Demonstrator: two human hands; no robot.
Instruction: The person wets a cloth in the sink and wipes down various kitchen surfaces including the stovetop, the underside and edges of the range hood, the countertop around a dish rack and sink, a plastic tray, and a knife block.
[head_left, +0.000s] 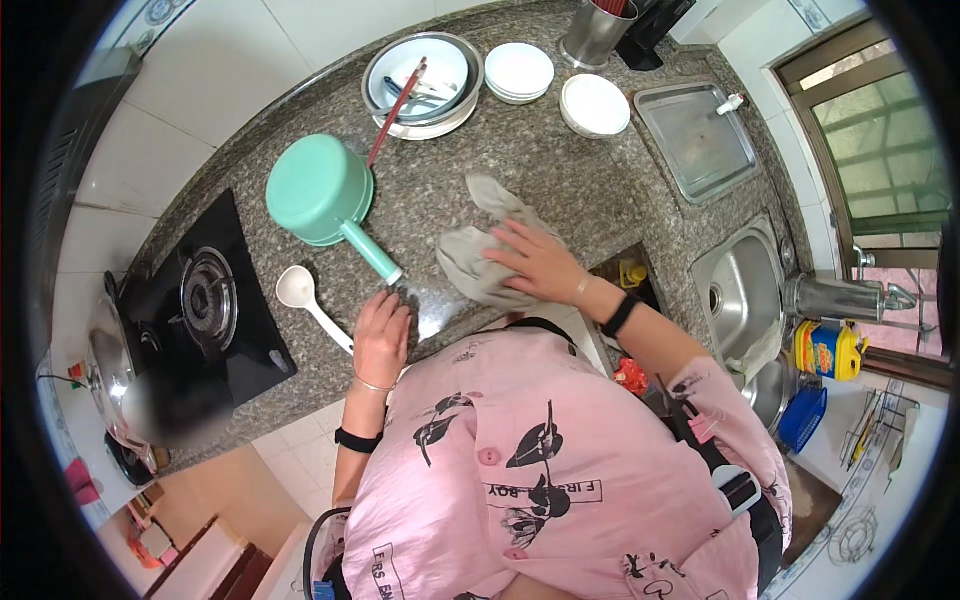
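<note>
My right hand (538, 261) lies flat with its fingers spread on a crumpled grey cloth (469, 259), pressing it to the speckled granite countertop (442, 161). Part of the cloth is hidden beneath the palm. At the counter's front edge rests my left hand (381, 334), empty, fingers slightly bent. The handle of a white ladle (296, 287) reaches to beside this hand. Just beyond its fingertips ends the handle of a mint-green saucepan-shaped dipper (319, 187), which lies upside down.
Stacked bowls (427, 75) with chopsticks (397, 112), white dishes (519, 69) and white bowls (595, 105) stand at the back. A gas hob (206, 300) is at left. A metal tray (697, 142), a steel sink (739, 277) and a yellow bottle (827, 350) are at right.
</note>
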